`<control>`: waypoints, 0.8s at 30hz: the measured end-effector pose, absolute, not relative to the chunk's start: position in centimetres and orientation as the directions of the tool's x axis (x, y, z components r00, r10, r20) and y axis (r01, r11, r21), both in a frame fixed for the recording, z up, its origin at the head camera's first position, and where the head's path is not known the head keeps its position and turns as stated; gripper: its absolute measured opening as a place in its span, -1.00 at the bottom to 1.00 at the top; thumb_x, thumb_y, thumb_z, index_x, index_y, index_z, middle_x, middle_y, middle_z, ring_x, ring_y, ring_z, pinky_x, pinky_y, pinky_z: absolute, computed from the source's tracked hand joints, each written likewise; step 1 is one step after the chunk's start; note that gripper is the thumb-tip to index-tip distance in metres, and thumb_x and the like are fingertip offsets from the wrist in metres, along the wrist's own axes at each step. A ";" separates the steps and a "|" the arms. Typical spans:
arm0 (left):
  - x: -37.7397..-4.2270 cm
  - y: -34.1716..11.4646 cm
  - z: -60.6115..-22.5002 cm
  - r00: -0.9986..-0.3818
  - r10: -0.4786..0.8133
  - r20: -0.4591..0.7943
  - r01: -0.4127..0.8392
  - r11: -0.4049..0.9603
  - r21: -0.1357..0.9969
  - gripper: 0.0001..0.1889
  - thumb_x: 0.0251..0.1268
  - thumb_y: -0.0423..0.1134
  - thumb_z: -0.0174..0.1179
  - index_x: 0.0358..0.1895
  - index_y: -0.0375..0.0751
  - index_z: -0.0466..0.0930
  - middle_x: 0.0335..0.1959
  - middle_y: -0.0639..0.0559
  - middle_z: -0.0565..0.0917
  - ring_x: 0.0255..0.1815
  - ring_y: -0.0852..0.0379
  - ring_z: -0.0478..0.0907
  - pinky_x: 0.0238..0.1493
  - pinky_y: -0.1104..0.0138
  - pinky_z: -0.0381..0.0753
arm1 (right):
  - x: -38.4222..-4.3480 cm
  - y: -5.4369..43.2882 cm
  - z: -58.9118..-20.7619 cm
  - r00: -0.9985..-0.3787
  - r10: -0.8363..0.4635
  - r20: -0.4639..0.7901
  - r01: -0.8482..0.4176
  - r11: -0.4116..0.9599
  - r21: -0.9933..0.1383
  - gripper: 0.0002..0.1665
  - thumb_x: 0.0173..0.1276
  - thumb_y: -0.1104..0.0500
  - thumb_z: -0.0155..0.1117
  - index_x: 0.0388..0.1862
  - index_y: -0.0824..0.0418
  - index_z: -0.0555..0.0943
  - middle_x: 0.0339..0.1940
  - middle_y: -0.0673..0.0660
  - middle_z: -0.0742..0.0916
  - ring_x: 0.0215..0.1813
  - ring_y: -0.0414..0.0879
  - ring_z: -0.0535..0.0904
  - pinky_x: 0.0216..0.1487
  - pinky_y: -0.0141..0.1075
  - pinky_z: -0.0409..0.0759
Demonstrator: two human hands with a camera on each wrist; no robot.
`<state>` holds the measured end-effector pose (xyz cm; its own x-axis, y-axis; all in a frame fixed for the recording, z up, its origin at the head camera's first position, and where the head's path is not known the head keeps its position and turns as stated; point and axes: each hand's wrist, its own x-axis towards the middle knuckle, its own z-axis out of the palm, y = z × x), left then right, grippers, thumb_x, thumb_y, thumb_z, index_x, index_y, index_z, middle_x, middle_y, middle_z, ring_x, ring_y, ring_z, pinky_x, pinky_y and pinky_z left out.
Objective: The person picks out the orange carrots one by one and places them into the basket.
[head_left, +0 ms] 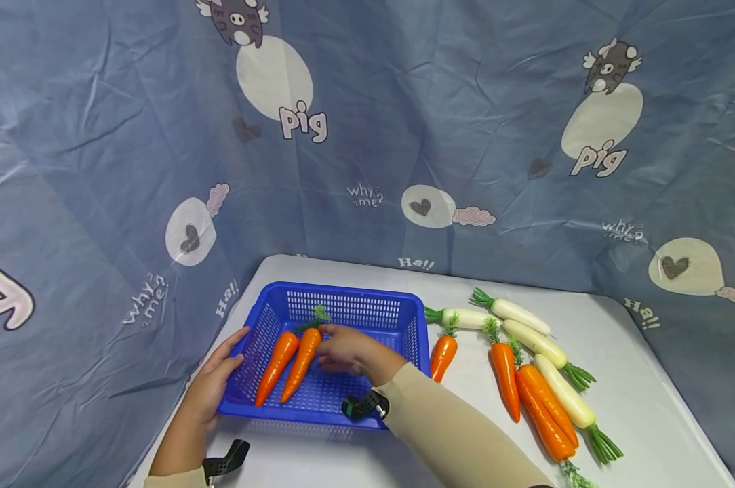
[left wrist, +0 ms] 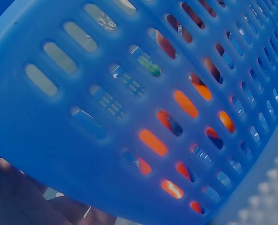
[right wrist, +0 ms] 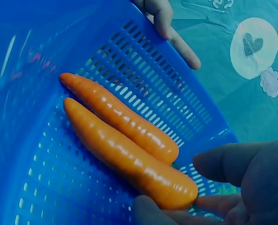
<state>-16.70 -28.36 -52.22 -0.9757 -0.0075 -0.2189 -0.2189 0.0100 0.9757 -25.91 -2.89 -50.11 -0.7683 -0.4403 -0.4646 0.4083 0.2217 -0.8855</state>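
Note:
A blue plastic basket (head_left: 337,415) with slotted walls stands on the white table. Two orange carrots lie side by side in its left half: the left carrot (head_left: 277,366) and the right carrot (head_left: 302,362), leafy tops toward the back. My left hand (head_left: 211,379) holds the basket's left rim; in the left wrist view part of that hand (left wrist: 35,197) shows beside the blue wall. Inside the basket, my right hand (head_left: 346,349) is at the thick end of the right carrot. From the right wrist, its thumb (right wrist: 228,161) stands off the carrot, with other fingers close along its lower side.
Right of the basket lie more carrots, among them a single carrot (head_left: 443,356) close to its wall and another carrot (head_left: 505,379). Several white radishes (head_left: 535,342) with green tops lie around them. A blue printed cloth (head_left: 367,135) hangs behind and beside the table (head_left: 465,420).

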 end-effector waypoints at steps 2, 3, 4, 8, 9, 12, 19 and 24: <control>-16.7 -28.4 -52.1 -0.975 -0.011 -0.221 -0.221 0.012 0.975 -0.41 0.72 -0.22 -0.26 0.71 0.15 0.05 0.77 -0.04 -0.19 0.68 -0.27 -0.10 0.56 -0.29 -0.01 | -26.0 -2.9 -50.0 -0.781 -0.430 -0.454 0.393 0.226 -0.891 -0.13 0.34 0.40 0.23 0.64 0.25 0.26 -0.18 0.18 0.66 -0.34 -0.13 0.57 0.08 -0.12 0.72; -16.7 -28.4 -52.1 -0.975 -0.012 -0.221 -0.221 0.014 0.975 -0.41 0.72 -0.22 -0.26 0.71 0.15 0.05 0.77 -0.04 -0.18 0.68 -0.27 -0.09 0.56 -0.28 0.00 | -26.0 -2.9 -50.0 -0.786 -0.426 -0.448 0.386 0.228 -0.894 -0.13 0.34 0.40 0.23 0.64 0.27 0.26 -0.18 0.19 0.67 -0.37 -0.14 0.56 0.04 -0.15 0.72; -16.8 -28.4 -52.1 -0.975 -0.010 -0.220 -0.221 0.014 0.975 -0.41 0.72 -0.21 -0.26 0.71 0.16 0.04 0.77 -0.05 -0.19 0.67 -0.27 -0.09 0.55 -0.27 0.01 | -26.0 -2.8 -49.9 -0.791 -0.422 -0.443 0.377 0.234 -0.896 -0.13 0.34 0.39 0.23 0.64 0.28 0.26 -0.18 0.19 0.67 -0.39 -0.15 0.55 -0.02 -0.19 0.72; -16.8 -28.4 -52.2 -0.975 -0.011 -0.223 -0.223 0.022 0.975 -0.41 0.72 -0.22 -0.26 0.71 0.15 0.04 0.77 -0.07 -0.18 0.66 -0.27 -0.08 0.54 -0.26 0.02 | -25.8 -2.7 -49.4 -0.814 -0.404 -0.418 0.341 0.252 -0.906 -0.14 0.35 0.39 0.24 0.63 0.32 0.26 -0.09 0.19 0.64 -0.36 -0.12 0.52 -0.11 -0.24 0.70; -16.7 -28.4 -52.2 -0.974 -0.010 -0.224 -0.224 0.025 0.974 -0.41 0.72 -0.22 -0.26 0.71 0.15 0.04 0.77 -0.07 -0.18 0.65 -0.27 -0.07 0.53 -0.23 0.06 | -25.7 -2.6 -49.2 -0.821 -0.397 -0.411 0.332 0.255 -0.908 -0.14 0.35 0.39 0.24 0.63 0.32 0.25 -0.01 0.21 0.64 -0.31 -0.09 0.55 -0.07 -0.21 0.71; -16.7 -28.4 -52.4 -0.973 -0.012 -0.232 -0.232 0.034 0.972 -0.41 0.72 -0.22 -0.27 0.71 0.17 0.04 0.77 -0.07 -0.17 0.65 -0.27 -0.03 0.49 -0.17 0.17 | -25.4 -2.4 -48.7 -0.844 -0.368 -0.390 0.301 0.276 -0.913 -0.13 0.39 0.36 0.25 0.65 0.32 0.21 0.32 0.32 0.58 -0.02 0.02 0.63 0.10 -0.07 0.71; -16.9 -28.5 -52.6 -0.971 -0.016 -0.238 -0.239 0.031 0.971 -0.41 0.72 -0.22 -0.25 0.70 0.21 0.06 0.78 -0.02 -0.21 0.70 -0.31 -0.15 0.54 -0.40 -0.06 | -24.9 -2.0 -47.5 -0.870 -0.336 -0.361 0.271 0.286 -0.919 -0.11 0.43 0.31 0.27 0.67 0.31 0.17 0.57 0.42 0.38 0.26 0.19 0.62 0.24 0.07 0.65; -17.1 -28.7 -52.7 -0.969 -0.016 -0.247 -0.248 0.037 0.968 -0.41 0.72 -0.22 -0.23 0.70 0.21 0.06 0.78 -0.02 -0.22 0.72 -0.32 -0.20 0.53 -0.44 -0.13 | -24.4 -1.6 -46.7 -0.882 -0.343 -0.322 0.246 0.247 -0.937 -0.06 0.38 0.30 0.29 0.68 0.28 0.15 0.34 0.37 0.56 -0.03 0.07 0.68 0.10 -0.05 0.71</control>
